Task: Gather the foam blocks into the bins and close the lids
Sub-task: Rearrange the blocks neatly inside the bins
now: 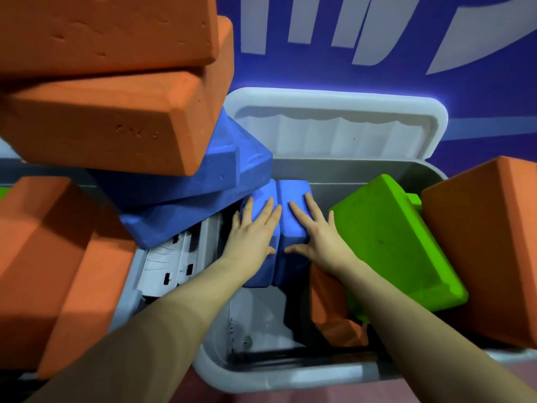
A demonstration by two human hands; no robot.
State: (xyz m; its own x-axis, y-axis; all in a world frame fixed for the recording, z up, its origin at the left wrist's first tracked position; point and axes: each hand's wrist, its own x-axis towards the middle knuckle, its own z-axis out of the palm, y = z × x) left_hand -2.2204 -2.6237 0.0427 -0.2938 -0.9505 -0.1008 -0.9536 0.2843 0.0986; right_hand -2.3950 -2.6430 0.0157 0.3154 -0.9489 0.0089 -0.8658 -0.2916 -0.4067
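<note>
Two blue foam blocks (pixel 290 228) stand side by side on edge inside an open grey bin (pixel 279 376). My left hand (pixel 251 232) lies flat with straight fingers on the left block. My right hand (pixel 315 231) presses flat on the right one. A green block (pixel 389 242) leans in the bin to the right, with an orange block (pixel 328 312) partly hidden under it. The bin's white lid (pixel 334 123) stands open against the wall behind.
A tall pile of orange blocks (pixel 101 120) and blue blocks (pixel 186 193) fills the left side, over another bin (pixel 174 263). A big orange block (pixel 488 245) leans at the bin's right edge. A blue wall (pixel 377 39) stands behind.
</note>
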